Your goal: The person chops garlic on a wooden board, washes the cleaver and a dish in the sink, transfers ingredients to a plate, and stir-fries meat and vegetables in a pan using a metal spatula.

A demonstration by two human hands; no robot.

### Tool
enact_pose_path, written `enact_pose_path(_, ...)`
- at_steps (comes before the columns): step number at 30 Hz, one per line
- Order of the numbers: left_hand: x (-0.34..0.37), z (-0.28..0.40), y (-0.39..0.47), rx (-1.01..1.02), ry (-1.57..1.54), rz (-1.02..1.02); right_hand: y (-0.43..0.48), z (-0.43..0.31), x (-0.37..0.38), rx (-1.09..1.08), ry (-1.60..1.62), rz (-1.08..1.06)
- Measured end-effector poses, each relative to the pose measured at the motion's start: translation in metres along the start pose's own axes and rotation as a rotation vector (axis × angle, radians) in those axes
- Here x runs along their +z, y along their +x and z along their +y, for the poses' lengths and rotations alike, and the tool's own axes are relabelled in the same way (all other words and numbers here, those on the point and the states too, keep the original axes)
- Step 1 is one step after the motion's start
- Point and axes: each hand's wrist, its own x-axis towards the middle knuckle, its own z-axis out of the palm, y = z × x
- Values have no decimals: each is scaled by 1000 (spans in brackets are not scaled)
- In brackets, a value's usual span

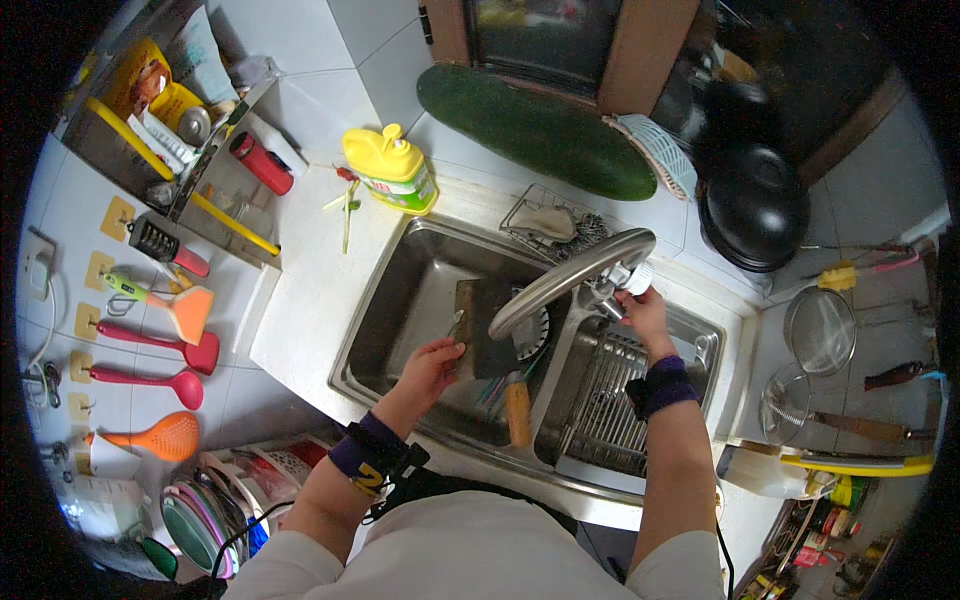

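A cleaver with a wooden handle [517, 409] and a wide dark blade [491, 330] lies over the left basin of a steel double sink [390, 262]. My left hand [435, 364] is at the blade's left edge, its fingers pinched together; whether it grips the blade or a small shiny piece there is not plain. My right hand [643, 315] has its fingers on the faucet's metal lever [611, 306]. The curved faucet spout [577, 281] reaches over the blade. Behind the blade, a round black-rimmed item [534, 334] and several thin coloured sticks [491, 394] are partly hidden.
A steel drying rack [607, 405] sits in the right basin. Behind the sink are a wire basket [540, 214] with a scourer, a yellow detergent jug [394, 169], and a large green winter melon [532, 131]. Utensils hang at left; strainers [820, 330] hang at right.
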Motion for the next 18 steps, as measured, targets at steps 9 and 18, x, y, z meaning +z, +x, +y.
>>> enact_pose_path(9,4,-10,7,16,-50,-66,1,27,-5,-25,182,25)
enact_pose_path(18,10,-13,1,55,-91,-52,0,26,-3,-36,231,43)
